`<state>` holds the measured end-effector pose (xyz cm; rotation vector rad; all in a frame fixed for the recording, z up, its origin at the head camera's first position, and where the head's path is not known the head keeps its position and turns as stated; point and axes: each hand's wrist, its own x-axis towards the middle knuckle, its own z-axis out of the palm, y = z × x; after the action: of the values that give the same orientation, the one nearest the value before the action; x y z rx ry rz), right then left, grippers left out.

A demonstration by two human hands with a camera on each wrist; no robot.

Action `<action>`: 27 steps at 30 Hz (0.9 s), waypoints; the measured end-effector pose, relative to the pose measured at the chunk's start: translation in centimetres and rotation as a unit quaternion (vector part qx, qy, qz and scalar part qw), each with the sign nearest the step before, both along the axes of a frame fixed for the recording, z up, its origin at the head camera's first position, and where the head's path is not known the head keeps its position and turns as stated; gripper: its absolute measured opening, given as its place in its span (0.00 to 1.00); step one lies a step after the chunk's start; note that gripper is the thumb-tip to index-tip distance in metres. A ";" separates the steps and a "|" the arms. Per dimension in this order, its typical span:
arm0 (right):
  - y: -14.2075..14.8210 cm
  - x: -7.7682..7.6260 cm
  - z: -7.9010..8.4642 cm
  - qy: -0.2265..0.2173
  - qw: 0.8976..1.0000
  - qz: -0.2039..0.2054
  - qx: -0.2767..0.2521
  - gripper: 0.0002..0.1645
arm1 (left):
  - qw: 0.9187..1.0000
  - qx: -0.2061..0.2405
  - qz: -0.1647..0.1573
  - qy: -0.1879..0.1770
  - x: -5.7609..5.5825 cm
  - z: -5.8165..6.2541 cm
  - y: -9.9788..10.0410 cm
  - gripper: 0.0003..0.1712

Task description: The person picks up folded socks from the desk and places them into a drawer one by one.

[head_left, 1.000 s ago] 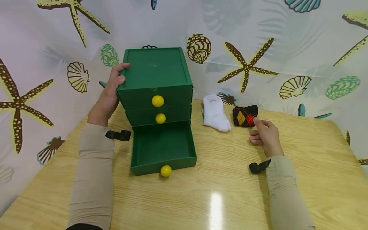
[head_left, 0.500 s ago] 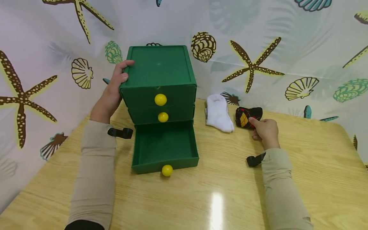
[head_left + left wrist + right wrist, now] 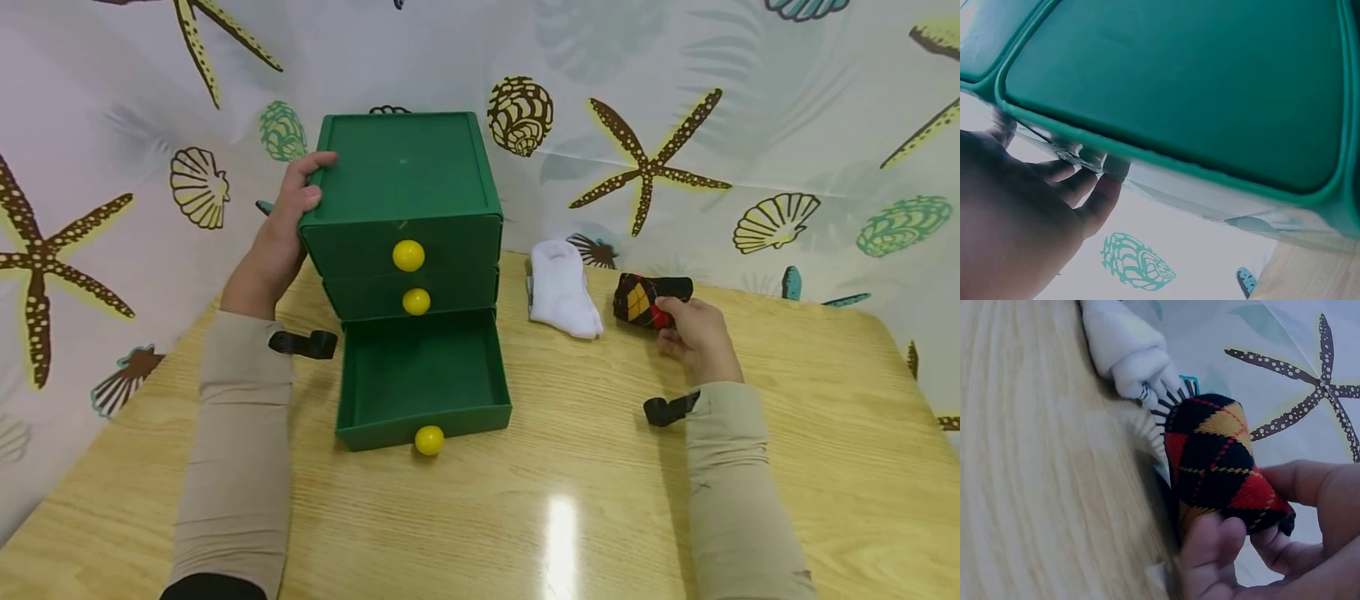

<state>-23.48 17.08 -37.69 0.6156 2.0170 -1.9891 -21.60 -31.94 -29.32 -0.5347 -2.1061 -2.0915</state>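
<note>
A green drawer cabinet with yellow knobs stands at left of centre, its bottom drawer pulled out with nothing inside. My left hand holds the cabinet's upper left edge, fingertips hooked over the top; the left wrist view shows the hand at the panel's rim. On the right, my right hand pinches a folded pair of black, red and yellow argyle socks between thumb and fingers. In the right wrist view the socks look tilted up beside the table surface.
Folded white socks lie on the wooden table between the cabinet and the argyle socks. A white curtain printed with starfish and shells hangs behind the table.
My right hand has moved in onto the argyle socks, taken hold of them and rolled them slightly to the right. The left hand keeps its place on the cabinet.
</note>
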 end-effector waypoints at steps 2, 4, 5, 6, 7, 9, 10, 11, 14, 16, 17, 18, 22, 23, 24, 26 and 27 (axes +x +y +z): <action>-0.1 0.1 0.2 0.000 1.000 0.009 0.006 0.13 | 1.000 0.000 0.000 0.000 0.1 0.0 -0.1 0.30; -0.2 0.1 0.3 -0.001 1.000 0.022 0.017 0.12 | 1.000 -0.001 -0.001 0.000 0.1 0.0 -0.2 0.30; -0.2 0.1 0.4 -0.001 0.999 0.026 0.020 0.11 | 1.000 -0.001 -0.002 0.000 0.1 0.0 -0.2 0.30; -0.3 0.1 0.4 -0.002 0.999 0.030 0.023 0.11 | 1.000 -0.002 -0.002 0.000 0.1 0.0 -0.3 0.30; -0.3 0.1 0.5 -0.002 0.999 0.032 0.020 0.10 | 1.000 -0.002 -0.002 0.000 0.1 0.0 -0.3 0.30; -0.4 0.0 0.5 -0.004 1.000 0.027 -0.001 0.09 | 1.000 -0.002 0.000 0.000 0.1 0.0 -0.3 0.30; -0.5 -0.1 0.5 -0.006 1.000 0.018 -0.019 0.10 | 1.000 -0.002 0.001 0.000 0.1 0.0 -0.3 0.30; -0.5 -0.1 0.4 -0.008 0.999 0.005 -0.036 0.15 | 1.000 -0.001 0.002 0.001 0.1 0.1 -0.3 0.30; -0.5 -0.3 0.2 -0.025 0.993 -0.042 -0.106 0.30 | 1.000 0.001 -0.001 0.001 0.1 0.0 -0.3 0.30; -0.2 -0.5 0.0 -0.034 0.984 -0.069 -0.161 0.37 | 1.000 0.003 -0.003 0.001 0.1 0.0 -0.3 0.30; -0.1 -0.5 -0.1 -0.036 0.979 -0.076 -0.187 0.39 | 1.000 0.004 -0.004 0.000 0.0 0.0 -0.2 0.30; 0.1 -0.5 -0.2 -0.035 0.972 -0.078 -0.218 0.40 | 1.000 0.005 -0.005 0.000 0.0 0.0 -0.2 0.30; 0.6 -0.4 -0.1 -0.001 0.949 -0.052 -0.310 0.39 | 1.000 0.004 -0.006 0.000 0.0 0.0 -0.1 0.30; 0.6 -0.3 -0.1 0.009 0.946 -0.042 -0.323 0.37 | 1.000 0.004 -0.006 0.000 0.0 0.0 -0.1 0.30; 0.5 -0.2 0.0 0.019 0.942 -0.029 -0.335 0.37 | 1.000 0.004 -0.006 0.001 -0.1 0.0 -0.1 0.30; 0.3 -0.1 0.4 0.038 0.939 -0.004 -0.343 0.41 | 1.000 0.005 -0.007 0.001 -0.1 0.0 -0.1 0.30; 0.2 0.0 0.6 0.048 0.938 0.007 -0.343 0.44 | 1.000 0.005 -0.008 0.002 -0.1 0.0 -0.1 0.30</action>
<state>-23.44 17.25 -37.08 0.3396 1.2053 -2.5335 -21.68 -32.01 -29.32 -0.5551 -2.0945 -2.1068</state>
